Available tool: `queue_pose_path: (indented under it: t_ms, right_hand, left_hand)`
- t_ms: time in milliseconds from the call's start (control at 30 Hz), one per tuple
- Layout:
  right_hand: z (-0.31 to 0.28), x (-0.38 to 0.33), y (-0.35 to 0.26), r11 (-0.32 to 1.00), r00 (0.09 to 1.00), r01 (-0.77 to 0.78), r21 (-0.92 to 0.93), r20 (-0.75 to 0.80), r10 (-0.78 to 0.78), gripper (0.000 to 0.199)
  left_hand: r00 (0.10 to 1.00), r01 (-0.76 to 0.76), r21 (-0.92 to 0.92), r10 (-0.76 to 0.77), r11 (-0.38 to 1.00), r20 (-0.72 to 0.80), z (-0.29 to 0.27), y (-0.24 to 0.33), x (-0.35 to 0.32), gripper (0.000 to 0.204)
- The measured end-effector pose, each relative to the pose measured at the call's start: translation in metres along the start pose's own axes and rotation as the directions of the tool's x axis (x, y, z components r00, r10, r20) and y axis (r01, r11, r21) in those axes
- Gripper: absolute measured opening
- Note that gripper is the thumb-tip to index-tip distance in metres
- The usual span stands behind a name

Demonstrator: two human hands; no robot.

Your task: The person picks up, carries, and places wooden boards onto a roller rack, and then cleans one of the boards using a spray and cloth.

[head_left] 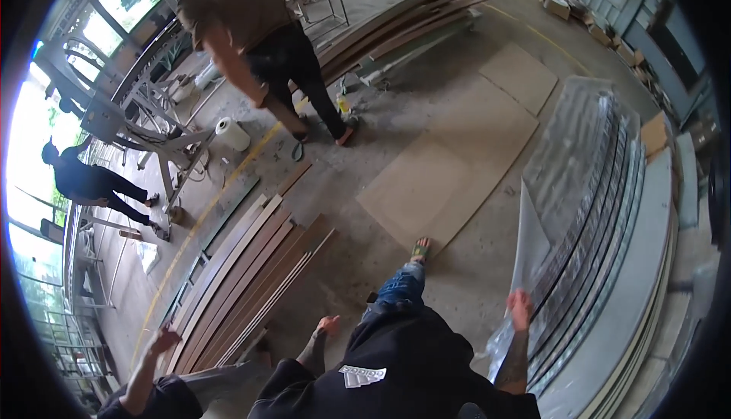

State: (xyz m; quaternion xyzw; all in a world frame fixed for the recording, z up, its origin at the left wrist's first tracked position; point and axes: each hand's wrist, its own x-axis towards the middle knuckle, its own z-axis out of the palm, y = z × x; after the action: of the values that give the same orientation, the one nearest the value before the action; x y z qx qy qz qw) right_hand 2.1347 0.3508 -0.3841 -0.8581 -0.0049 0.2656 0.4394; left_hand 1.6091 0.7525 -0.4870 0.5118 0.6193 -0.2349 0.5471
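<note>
Daylight from left, blown out; fisheye edges.

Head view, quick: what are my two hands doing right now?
Left hand: open, holding nothing.
Right hand: closed on the edge of the clear plastic sheet.

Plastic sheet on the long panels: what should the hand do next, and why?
Probably peel the plastic sheet a little further off the panels. The right hand grips its lower edge, which is lifted and crumpled, while the rest lies over the stack. The left hand is empty and apart from it, so it could perhaps grab the sheet too.
</note>
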Motion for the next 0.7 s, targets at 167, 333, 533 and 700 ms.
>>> queue_pose_path:
  t_ms: [167, 333, 533, 700]
  right_hand:
    - [0.033, 0.045, 0.063, 0.963, 0.839, 0.258, 0.078, 0.476, -0.263, 0.02]
    - [0.044, 0.112, 0.016, 0.605, 0.693, 0.678, -0.418, 0.639, -0.334, 0.017]
    - [-0.007, 0.287, 0.0, 0.459, 0.667, 0.688, -0.562, 0.739, -0.095, 0.016]
    - [0.017, 0.528, -0.181, 0.979, 0.908, -0.204, 0.021, 0.378, 0.181, 0.036]
  left_hand:
    - [0.921, -0.347, 0.221, 0.376, 0.912, -0.106, -0.016, 0.213, 0.05, 0.059]
    - [0.834, -0.551, -0.263, 0.511, 0.792, -0.207, -0.048, 0.455, 0.025, 0.051]
    - [0.906, -0.402, -0.33, 0.32, 0.854, -0.277, -0.047, 0.585, 0.06, 0.048]
    - [0.991, -0.063, -0.29, 0.025, 0.955, -0.132, -0.023, 0.615, 0.082, 0.051]
